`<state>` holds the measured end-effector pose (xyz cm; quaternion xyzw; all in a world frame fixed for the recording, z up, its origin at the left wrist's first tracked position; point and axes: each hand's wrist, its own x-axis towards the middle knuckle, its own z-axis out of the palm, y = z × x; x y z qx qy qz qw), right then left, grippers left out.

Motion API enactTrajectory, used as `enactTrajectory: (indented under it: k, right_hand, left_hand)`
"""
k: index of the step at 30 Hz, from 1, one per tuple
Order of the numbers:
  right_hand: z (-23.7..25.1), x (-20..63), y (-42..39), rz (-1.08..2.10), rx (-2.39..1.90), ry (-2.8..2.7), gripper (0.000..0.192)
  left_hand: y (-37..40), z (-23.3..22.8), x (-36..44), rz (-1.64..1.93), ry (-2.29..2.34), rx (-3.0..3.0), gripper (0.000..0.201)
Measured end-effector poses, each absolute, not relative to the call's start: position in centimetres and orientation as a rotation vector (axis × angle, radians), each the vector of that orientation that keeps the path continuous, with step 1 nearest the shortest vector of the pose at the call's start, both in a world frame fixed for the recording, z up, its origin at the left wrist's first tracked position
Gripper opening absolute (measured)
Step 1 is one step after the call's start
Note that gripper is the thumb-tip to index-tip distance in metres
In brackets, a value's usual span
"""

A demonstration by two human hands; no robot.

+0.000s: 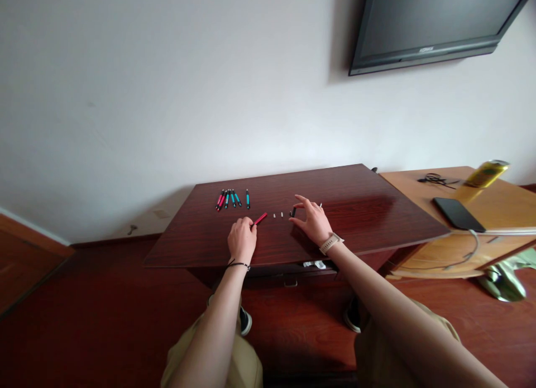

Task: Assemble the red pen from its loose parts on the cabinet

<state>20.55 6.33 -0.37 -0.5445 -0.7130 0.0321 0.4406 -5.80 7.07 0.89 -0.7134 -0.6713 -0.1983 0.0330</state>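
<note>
My left hand (243, 240) is closed round the lower end of a pink pen (261, 218), which points up and right over the dark red table. My right hand (314, 223) is open, its thumb and index finger apart on either side of a small black piece (293, 212); whether they touch it I cannot tell. Between my hands lie two tiny whitish pieces, a left one (274, 215) and a right one (282, 214). Farther back on the left is a group of pink and teal pens (228, 199), and a single teal pen (247, 199) lies just right of them.
On the right, a lighter wooden cabinet (419, 201) adjoins the table (335, 190). It carries a phone (458, 214) with a white cable, a black cord (438, 180) and a yellow can (486, 174). A television (435, 19) hangs on the wall above.
</note>
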Motion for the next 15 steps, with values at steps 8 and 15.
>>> enactTrajectory:
  k: [8,15]
  right_hand:
    - [0.3,20.2,5.6,0.134,-1.381,-1.786,0.070]
    - [0.3,20.0,5.2,0.154,-1.373,-1.804,0.070]
  left_hand:
    - [7.9,0.6,-3.3,-0.677,-2.052,-2.207,0.010]
    - [7.9,0.9,-2.3,-0.846,-2.108,-2.195,0.012]
